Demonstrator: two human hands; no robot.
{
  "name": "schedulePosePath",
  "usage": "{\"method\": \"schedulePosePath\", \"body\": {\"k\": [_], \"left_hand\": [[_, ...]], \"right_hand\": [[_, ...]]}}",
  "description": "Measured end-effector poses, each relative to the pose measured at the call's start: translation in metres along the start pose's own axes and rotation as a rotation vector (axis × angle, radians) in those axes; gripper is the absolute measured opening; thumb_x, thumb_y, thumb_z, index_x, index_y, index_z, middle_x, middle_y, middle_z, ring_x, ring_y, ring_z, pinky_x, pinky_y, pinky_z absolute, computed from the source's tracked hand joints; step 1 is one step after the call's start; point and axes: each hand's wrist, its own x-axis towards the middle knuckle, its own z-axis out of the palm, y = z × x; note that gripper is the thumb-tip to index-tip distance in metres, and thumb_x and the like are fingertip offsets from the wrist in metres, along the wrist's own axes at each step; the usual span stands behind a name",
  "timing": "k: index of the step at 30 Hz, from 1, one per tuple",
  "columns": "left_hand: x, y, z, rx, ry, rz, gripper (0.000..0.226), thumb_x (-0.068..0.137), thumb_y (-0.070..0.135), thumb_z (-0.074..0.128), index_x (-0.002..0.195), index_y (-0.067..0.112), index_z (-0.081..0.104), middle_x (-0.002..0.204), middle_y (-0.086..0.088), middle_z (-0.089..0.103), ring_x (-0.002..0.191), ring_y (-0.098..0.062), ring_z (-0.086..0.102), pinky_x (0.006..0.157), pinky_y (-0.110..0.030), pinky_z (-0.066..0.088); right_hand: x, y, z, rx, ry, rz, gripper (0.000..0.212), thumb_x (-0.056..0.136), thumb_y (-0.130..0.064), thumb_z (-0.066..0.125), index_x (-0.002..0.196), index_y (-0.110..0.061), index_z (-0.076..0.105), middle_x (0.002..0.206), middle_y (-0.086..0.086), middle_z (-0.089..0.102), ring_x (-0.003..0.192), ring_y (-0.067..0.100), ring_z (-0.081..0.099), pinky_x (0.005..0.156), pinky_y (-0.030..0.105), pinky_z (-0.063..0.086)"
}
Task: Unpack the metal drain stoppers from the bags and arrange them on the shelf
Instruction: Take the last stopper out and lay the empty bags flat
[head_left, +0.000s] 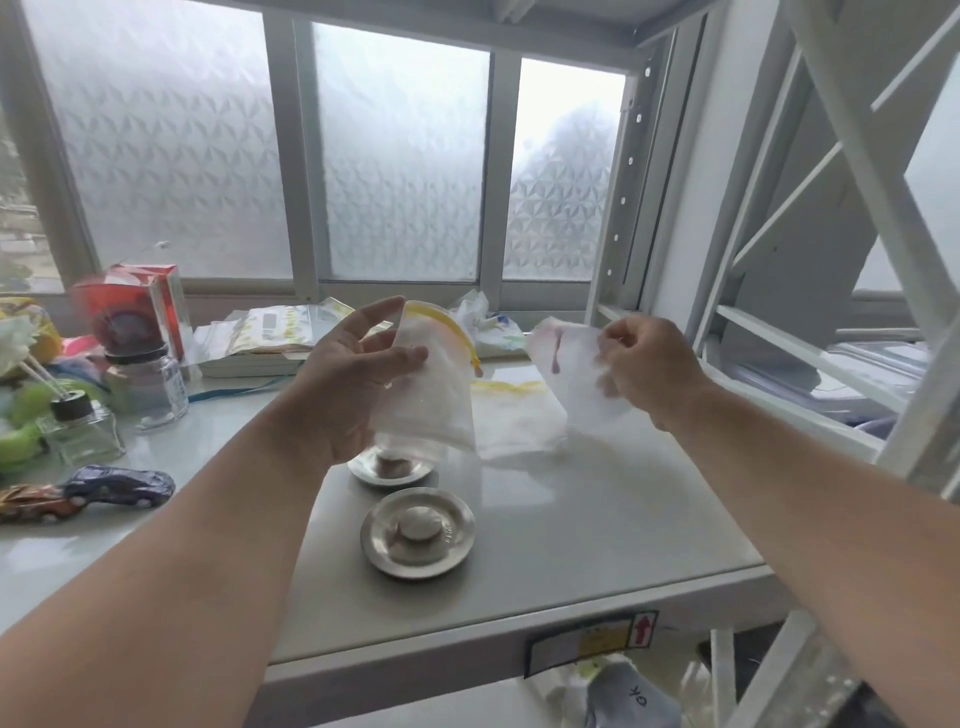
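Note:
Two round metal drain stoppers lie on the white shelf (597, 525): the near stopper (417, 532) in front, the far stopper (389, 466) behind it, partly hidden by a bag. My left hand (345, 384) holds a frosted plastic bag with a yellow zip (434, 395) upright above the far stopper. My right hand (644, 366) pinches a second frosted bag with a dark red mark (563, 374) up in the air. A third bag with a yellow strip (519, 418) lies flat on the shelf between my hands. What the bags contain cannot be told.
Left of the stoppers stand glass bottles (156, 379), a reed diffuser (80, 431), toy cars (122, 484) and a red box (156, 301). Papers (265, 338) and crumpled plastic (483, 322) lie by the frosted window. White shelf posts (893, 218) rise at the right.

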Motion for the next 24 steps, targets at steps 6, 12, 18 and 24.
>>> {"method": "schedulePosePath", "body": {"k": [6, 12, 18, 24], "left_hand": [[0.003, -0.002, -0.004, 0.010, -0.010, -0.001, 0.058, 0.095, -0.001, 0.075, 0.145, 0.027, 0.066, 0.125, -0.009, 0.075, 0.096, -0.026, 0.076, 0.076, -0.041, 0.068], [0.004, -0.005, -0.002, 0.014, -0.031, -0.006, 0.065, 0.092, -0.003, 0.078, 0.150, 0.022, 0.062, 0.119, -0.008, 0.080, 0.098, -0.026, 0.079, 0.073, -0.039, 0.068], [-0.012, 0.001, 0.022, -0.005, -0.125, 0.018, 0.057, 0.088, 0.005, 0.078, 0.143, 0.016, 0.069, 0.118, -0.009, 0.081, 0.098, -0.026, 0.080, 0.076, -0.041, 0.067], [-0.038, 0.026, 0.061, 0.068, -0.117, -0.010, 0.026, 0.104, 0.002, 0.066, 0.130, 0.003, 0.069, 0.086, -0.008, 0.082, 0.069, -0.022, 0.080, 0.057, -0.035, 0.065]], "right_hand": [[0.024, 0.038, -0.005, -0.078, -0.163, 0.419, 0.030, 0.091, -0.009, 0.066, 0.121, -0.005, 0.068, 0.123, 0.020, 0.070, 0.097, 0.035, 0.069, 0.072, 0.035, 0.061], [-0.008, 0.015, -0.003, -0.494, 0.035, 0.043, 0.023, 0.086, -0.026, 0.063, 0.104, -0.014, 0.072, 0.118, 0.012, 0.072, 0.111, 0.035, 0.067, 0.093, 0.037, 0.054], [-0.064, -0.053, 0.005, 0.430, -0.522, 0.362, 0.050, 0.095, -0.044, 0.072, 0.118, 0.001, 0.066, 0.112, 0.024, 0.075, 0.086, 0.031, 0.075, 0.084, 0.042, 0.064], [-0.083, -0.064, 0.014, 0.775, -0.661, 0.382, 0.027, 0.097, -0.023, 0.074, 0.119, -0.008, 0.069, 0.102, 0.018, 0.073, 0.085, 0.029, 0.076, 0.081, 0.041, 0.065]]}}
